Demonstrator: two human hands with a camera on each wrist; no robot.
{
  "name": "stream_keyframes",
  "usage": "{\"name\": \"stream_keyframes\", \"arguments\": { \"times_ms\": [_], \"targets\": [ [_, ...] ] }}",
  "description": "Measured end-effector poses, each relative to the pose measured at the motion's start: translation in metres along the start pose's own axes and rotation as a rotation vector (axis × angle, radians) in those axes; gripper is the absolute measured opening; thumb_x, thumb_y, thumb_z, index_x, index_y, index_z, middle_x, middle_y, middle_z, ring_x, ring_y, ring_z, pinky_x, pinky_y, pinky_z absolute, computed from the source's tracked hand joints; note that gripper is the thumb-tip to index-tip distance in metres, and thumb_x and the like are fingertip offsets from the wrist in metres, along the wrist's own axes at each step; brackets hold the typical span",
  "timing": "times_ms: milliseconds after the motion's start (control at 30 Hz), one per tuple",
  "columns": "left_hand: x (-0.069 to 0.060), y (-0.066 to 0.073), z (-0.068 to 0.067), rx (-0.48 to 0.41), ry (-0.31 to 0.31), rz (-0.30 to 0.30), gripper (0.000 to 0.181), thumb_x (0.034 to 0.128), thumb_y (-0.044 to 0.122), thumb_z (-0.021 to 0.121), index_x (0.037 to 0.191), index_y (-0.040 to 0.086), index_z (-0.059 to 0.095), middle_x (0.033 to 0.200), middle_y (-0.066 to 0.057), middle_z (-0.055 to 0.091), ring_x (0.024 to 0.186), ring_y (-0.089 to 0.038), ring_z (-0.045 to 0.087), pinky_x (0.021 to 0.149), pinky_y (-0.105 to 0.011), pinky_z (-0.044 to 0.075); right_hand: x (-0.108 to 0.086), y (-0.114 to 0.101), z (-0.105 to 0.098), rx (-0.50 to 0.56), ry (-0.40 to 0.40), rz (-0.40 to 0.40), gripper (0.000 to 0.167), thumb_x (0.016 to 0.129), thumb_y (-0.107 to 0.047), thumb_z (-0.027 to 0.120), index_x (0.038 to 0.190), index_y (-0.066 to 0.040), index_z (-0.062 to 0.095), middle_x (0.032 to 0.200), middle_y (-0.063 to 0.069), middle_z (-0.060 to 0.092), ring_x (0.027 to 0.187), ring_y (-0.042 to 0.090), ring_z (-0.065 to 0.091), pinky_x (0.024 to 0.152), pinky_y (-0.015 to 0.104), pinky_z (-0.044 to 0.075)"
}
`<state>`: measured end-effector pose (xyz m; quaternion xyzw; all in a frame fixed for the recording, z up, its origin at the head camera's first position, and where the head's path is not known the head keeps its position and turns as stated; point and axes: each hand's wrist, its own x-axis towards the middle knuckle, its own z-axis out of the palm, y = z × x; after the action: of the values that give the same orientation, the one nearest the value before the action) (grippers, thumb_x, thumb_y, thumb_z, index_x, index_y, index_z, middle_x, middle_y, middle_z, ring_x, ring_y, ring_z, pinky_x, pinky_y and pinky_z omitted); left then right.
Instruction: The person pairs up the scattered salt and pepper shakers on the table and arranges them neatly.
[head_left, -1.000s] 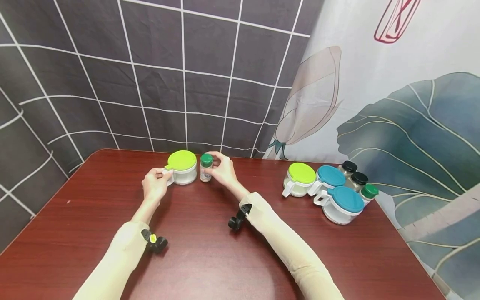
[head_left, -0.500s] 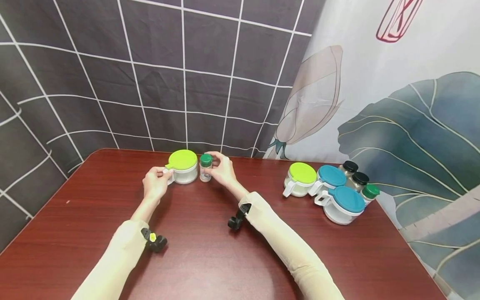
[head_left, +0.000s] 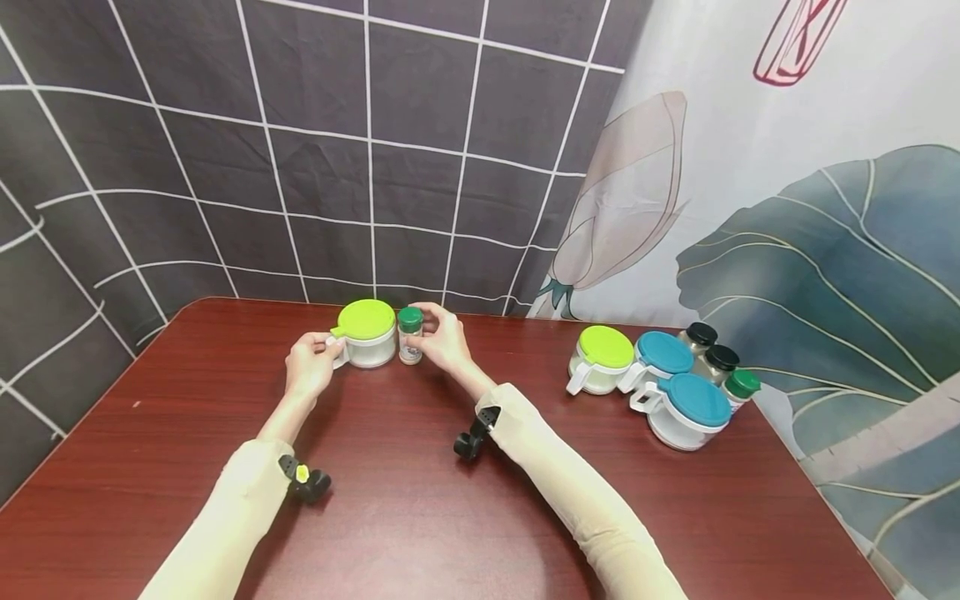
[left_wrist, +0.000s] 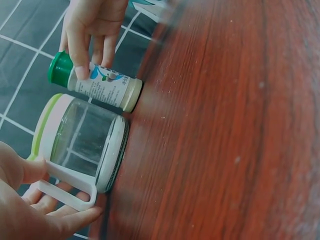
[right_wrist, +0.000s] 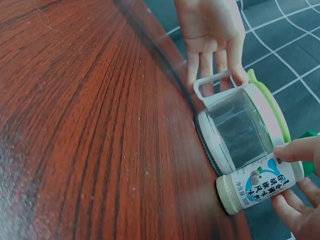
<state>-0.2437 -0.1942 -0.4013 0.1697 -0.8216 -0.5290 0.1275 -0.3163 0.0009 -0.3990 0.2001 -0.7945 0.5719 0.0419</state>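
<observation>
My left hand (head_left: 309, 365) grips the white handle of a clear seasoning jar (head_left: 367, 321) with a lime-green lid, standing at the table's back edge. In the left wrist view its thumb presses the handle's top beside the lid, fingers behind the handle (left_wrist: 68, 194). Just right of the jar stands a small spice bottle (head_left: 410, 320) with a green cap and a printed label. My right hand (head_left: 446, 340) holds this bottle between thumb and fingers. In the right wrist view, the spice bottle (right_wrist: 262, 182) stands upright close against the jar (right_wrist: 240, 132); fingers hide part of its cap.
At the table's right back stand another lime-lidded jar (head_left: 603, 348), two blue-lidded jars (head_left: 693, 400), two black-capped bottles (head_left: 720, 358) and a green-capped bottle (head_left: 741, 385). A dark tiled curtain (head_left: 300, 167) hangs behind the reddish-brown table (head_left: 405, 517).
The right hand has slid the spice bottle slightly left, narrowing the gap to the lime-lidded jar. The left hand keeps its grip on the handle; the other containers have not moved.
</observation>
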Motion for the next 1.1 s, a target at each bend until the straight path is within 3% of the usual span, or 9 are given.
{"name": "stream_keyframes", "arguments": {
  "times_ms": [300,800,1100],
  "targets": [
    [0.0012,0.0026,-0.0014,-0.017,-0.018,-0.012,0.036,0.0957,0.016,0.056,0.122,-0.009,0.055,0.122,-0.031,0.059,0.113,-0.035,0.057,0.09,-0.035,0.044,0.001,0.0002,0.0006,-0.007,0.001,0.0,0.051,0.071,0.006,0.077,0.12,-0.001,0.062,0.109,0.022,0.07,0.098,0.033,0.069,0.083,0.033,0.057],
    [0.0037,0.0016,-0.0048,-0.033,-0.013,-0.01,0.036,0.0957,0.015,0.055,0.126,-0.004,0.055,0.124,-0.027,0.061,0.114,-0.031,0.058,0.078,-0.019,0.04,0.0031,0.0,0.0032,-0.012,-0.013,0.013,0.053,0.073,0.007,0.076,0.123,-0.001,0.06,0.112,0.022,0.068,0.101,0.035,0.068,0.085,0.033,0.056],
    [0.004,0.001,-0.0056,-0.026,-0.036,0.002,0.038,0.0971,0.016,0.053,0.131,-0.002,0.053,0.125,-0.028,0.059,0.116,-0.032,0.057,0.087,-0.028,0.041,0.0017,-0.0036,0.0041,0.003,-0.009,0.025,0.053,0.073,0.007,0.076,0.123,-0.001,0.06,0.112,0.022,0.068,0.101,0.033,0.068,0.086,0.033,0.056]
  ]
}}
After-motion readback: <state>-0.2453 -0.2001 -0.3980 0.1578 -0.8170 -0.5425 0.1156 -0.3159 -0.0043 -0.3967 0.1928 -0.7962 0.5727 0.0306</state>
